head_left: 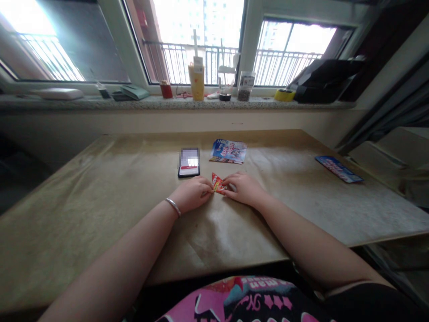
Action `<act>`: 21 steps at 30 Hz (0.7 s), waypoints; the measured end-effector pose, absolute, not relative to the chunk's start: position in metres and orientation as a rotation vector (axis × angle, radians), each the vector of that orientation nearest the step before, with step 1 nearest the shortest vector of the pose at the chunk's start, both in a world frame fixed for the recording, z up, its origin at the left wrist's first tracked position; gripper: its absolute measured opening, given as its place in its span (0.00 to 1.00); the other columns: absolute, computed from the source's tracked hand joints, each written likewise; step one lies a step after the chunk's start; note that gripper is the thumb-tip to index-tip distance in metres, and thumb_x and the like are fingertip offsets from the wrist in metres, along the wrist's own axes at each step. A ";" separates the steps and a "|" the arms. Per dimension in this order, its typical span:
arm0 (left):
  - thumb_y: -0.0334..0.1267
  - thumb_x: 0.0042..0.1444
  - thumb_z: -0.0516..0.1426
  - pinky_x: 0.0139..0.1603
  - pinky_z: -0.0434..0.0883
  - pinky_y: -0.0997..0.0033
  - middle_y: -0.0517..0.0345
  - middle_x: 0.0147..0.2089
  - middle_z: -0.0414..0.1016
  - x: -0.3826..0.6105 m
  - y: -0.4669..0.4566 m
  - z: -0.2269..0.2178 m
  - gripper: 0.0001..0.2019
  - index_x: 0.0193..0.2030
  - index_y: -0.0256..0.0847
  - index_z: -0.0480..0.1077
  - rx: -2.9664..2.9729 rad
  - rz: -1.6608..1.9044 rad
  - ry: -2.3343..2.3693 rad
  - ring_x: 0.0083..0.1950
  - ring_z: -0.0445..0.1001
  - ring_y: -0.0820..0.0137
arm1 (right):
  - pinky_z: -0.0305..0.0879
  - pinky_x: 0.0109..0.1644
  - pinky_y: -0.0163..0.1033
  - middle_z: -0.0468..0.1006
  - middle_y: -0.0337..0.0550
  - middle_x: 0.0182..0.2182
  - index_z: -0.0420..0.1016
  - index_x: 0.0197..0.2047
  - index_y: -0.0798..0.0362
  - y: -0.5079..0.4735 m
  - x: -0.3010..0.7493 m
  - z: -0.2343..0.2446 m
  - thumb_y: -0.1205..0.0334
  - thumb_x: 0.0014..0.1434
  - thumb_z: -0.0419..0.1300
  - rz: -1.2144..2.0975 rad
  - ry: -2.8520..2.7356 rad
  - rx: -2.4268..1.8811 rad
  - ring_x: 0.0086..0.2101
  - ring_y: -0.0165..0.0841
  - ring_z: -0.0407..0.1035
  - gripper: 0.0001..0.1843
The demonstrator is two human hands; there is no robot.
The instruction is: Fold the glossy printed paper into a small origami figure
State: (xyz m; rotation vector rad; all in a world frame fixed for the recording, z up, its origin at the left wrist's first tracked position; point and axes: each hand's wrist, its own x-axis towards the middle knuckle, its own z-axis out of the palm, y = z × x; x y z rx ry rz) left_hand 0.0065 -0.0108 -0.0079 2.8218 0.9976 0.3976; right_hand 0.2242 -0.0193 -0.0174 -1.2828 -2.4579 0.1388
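Both my hands rest on a paper-covered table (100, 214) and pinch a small red and yellow folded paper piece (217, 182) between them. My left hand (191, 193), with a silver bracelet on the wrist, grips its left side with curled fingers. My right hand (244, 188) grips the right side, fingers closed on it. A phone (189, 163) lies flat just beyond my left hand. A blue printed leaflet (228, 150) lies beyond the paper piece.
Another blue printed strip (338, 168) lies at the table's right. The window sill behind holds a yellow cup (197, 80), a red can (166, 89), a jar (246, 86), a yellow tape roll (284, 94) and a black device (323, 80).
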 end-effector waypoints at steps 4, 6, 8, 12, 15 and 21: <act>0.32 0.55 0.53 0.51 0.69 0.68 0.51 0.51 0.72 0.006 -0.011 -0.010 0.09 0.36 0.40 0.75 2.796 0.456 1.024 0.48 0.72 0.67 | 0.64 0.47 0.43 0.79 0.45 0.42 0.77 0.41 0.51 -0.020 0.222 -0.018 0.53 0.52 0.63 0.096 -2.451 -1.290 0.43 0.39 0.69 0.16; 0.31 0.55 0.53 0.55 0.67 0.65 0.52 0.56 0.69 0.006 -0.011 -0.011 0.09 0.40 0.40 0.74 2.789 0.468 1.044 0.53 0.70 0.65 | 0.63 0.49 0.43 0.79 0.45 0.41 0.77 0.41 0.52 -0.018 0.222 -0.018 0.56 0.53 0.62 0.113 -2.448 -1.258 0.43 0.39 0.69 0.13; 0.31 0.54 0.54 0.56 0.67 0.64 0.51 0.54 0.70 0.006 -0.010 -0.011 0.13 0.46 0.40 0.71 2.770 0.439 1.096 0.54 0.69 0.64 | 0.62 0.50 0.43 0.79 0.44 0.41 0.76 0.42 0.52 -0.017 0.223 -0.019 0.60 0.54 0.61 0.157 -2.455 -1.196 0.43 0.37 0.70 0.12; 0.32 0.55 0.54 0.54 0.67 0.64 0.49 0.49 0.72 0.006 -0.010 -0.012 0.16 0.51 0.38 0.68 2.750 0.427 1.188 0.51 0.70 0.64 | 0.62 0.52 0.42 0.79 0.43 0.43 0.77 0.40 0.52 -0.013 0.227 -0.020 0.64 0.53 0.61 0.295 -2.423 -1.098 0.43 0.35 0.70 0.09; 0.32 0.56 0.54 0.55 0.66 0.64 0.50 0.50 0.72 0.006 -0.009 -0.012 0.13 0.48 0.39 0.70 2.777 0.450 1.149 0.51 0.69 0.65 | 0.63 0.51 0.42 0.79 0.43 0.44 0.76 0.34 0.52 -0.011 0.230 -0.022 0.65 0.52 0.63 0.381 -2.383 -1.093 0.43 0.35 0.70 0.03; 0.35 0.57 0.55 0.45 0.68 0.68 0.52 0.42 0.74 0.005 -0.009 -0.009 0.08 0.41 0.40 0.73 2.798 0.391 1.241 0.43 0.71 0.66 | 0.62 0.52 0.41 0.79 0.44 0.42 0.78 0.33 0.52 -0.007 0.232 -0.027 0.69 0.54 0.60 0.319 -2.391 -1.035 0.44 0.34 0.69 0.06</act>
